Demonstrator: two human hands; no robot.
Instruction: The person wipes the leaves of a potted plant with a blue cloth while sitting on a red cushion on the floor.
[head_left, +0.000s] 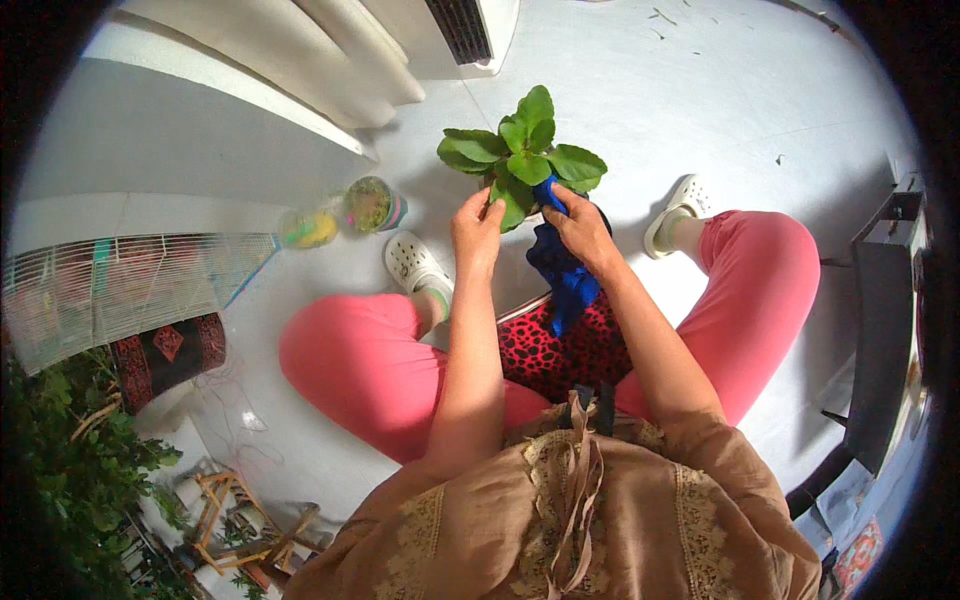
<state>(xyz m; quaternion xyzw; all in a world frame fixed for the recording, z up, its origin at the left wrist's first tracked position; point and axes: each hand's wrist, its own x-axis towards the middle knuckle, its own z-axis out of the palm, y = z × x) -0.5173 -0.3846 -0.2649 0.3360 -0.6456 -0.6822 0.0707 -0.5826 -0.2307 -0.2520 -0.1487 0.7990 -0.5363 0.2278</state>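
Note:
A leafy green plant (529, 166) stands before me on the floor, its broad leaves with scalloped edges spread out. Its leaves and my hands mostly hide the pot beneath. My left hand (477, 225) pinches the edge of a front leaf (513, 201) between thumb and fingers. Bunched in my right hand (585, 231) is a blue cloth (562, 264), its upper end close against the leaves on the right side. The rest of the cloth hangs down over a red and black leopard-print fabric (555, 349) between my legs.
A small pot of dry growth (369, 204) and a yellow-green container (309, 228) stand to the left. Further left are a white wire cage (142, 277) and dense foliage (67, 442). A wooden frame (232, 517) lies lower left. Dark furniture (885, 330) borders the right.

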